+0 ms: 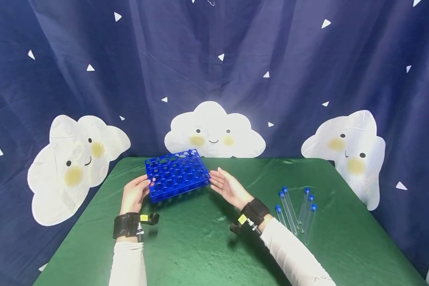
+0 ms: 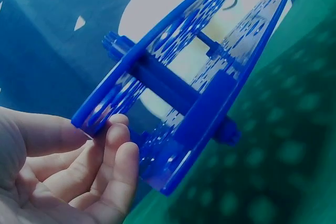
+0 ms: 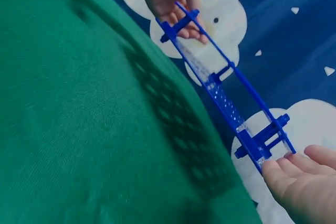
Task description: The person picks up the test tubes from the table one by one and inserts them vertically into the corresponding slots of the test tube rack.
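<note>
A blue test tube rack (image 1: 176,172) with two perforated plates is held above the table, tilted. My left hand (image 1: 133,194) pinches the edge of one plate at its left end, thumb on one side and fingers on the other, as the left wrist view shows of the hand (image 2: 68,177) and rack (image 2: 173,87). At the opposite end, my right hand (image 1: 232,190) has its fingers extended, fingertips at the rack's corner. In the right wrist view this hand (image 3: 307,182) lies by the end of the rack (image 3: 226,98); whether it bears any weight I cannot tell.
Several clear test tubes with blue caps (image 1: 289,210) lie on the green-covered table (image 1: 193,246) to the right, beside my right forearm. A dark blue curtain (image 1: 214,75) with white clouds hangs behind the table's far edge.
</note>
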{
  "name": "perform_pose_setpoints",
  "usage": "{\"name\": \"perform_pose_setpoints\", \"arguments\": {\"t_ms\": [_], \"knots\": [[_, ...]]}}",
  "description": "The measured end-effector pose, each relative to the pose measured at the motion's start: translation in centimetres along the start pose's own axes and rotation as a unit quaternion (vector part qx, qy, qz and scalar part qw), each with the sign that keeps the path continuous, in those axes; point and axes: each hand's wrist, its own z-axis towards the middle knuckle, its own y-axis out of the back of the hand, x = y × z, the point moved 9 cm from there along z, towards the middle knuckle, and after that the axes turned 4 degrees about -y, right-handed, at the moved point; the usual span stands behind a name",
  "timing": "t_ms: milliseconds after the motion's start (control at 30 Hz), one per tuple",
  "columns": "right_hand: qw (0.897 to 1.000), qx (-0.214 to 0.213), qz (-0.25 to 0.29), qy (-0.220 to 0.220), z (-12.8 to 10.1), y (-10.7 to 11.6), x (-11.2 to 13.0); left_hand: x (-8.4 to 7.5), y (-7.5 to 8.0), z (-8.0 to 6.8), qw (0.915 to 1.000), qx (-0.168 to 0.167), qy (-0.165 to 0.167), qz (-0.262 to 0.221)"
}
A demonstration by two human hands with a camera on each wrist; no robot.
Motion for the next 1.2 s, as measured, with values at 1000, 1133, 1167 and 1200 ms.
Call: {"name": "perform_pose_setpoints", "arguments": {"t_ms": [1000, 1133, 1167, 1200], "knots": [[0.996, 0.063, 0.062, -0.029, -16.5, 7.2, 0.9, 2.3, -13.3, -2.9, 0.9574, 0.25, -0.01, 0.145], [0.99, 0.098, 0.099, -0.032, -17.9, 7.4, 0.4, 3.2, -14.2, -3.1, 0.9491, 0.27, -0.003, 0.163], [0.988, 0.105, 0.107, -0.034, -18.2, 7.4, 0.3, 3.4, -14.3, -3.2, 0.9472, 0.274, -0.002, 0.167], [0.987, 0.112, 0.113, -0.034, -18.4, 7.4, 0.1, 3.6, -14.5, -3.2, 0.9458, 0.277, 0.0, 0.169]]}}
